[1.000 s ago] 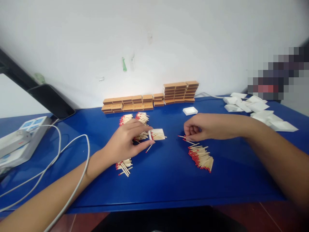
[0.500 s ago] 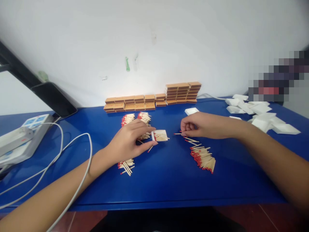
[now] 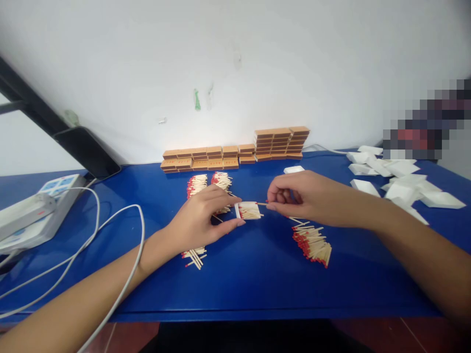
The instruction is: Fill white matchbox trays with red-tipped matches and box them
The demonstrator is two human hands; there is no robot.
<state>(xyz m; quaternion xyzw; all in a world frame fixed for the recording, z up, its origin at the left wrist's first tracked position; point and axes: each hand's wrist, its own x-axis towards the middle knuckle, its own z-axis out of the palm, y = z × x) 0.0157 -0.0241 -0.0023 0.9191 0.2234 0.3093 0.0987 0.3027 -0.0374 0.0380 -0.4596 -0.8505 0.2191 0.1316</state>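
My left hand (image 3: 204,215) pinches the left end of a small white matchbox tray (image 3: 249,211) partly filled with matches, on the blue table (image 3: 257,274). My right hand (image 3: 298,195) is closed on a matchstick whose end reaches the tray's right side. A pile of red-tipped matches (image 3: 312,244) lies just below my right hand. More match piles (image 3: 209,182) lie behind my left hand, and a small bunch (image 3: 194,255) sits by my left wrist.
Stacked brown matchboxes (image 3: 239,149) line the wall at the back. Several empty white trays (image 3: 397,179) lie at the right, one (image 3: 293,169) near my right hand. A white cable (image 3: 110,230) and a power strip (image 3: 37,206) sit at the left, with a black phone (image 3: 86,152) against the wall.
My right hand moved left from the match pile to the tray with a matchstick pinched in it. My left hand kept its hold on the tray.
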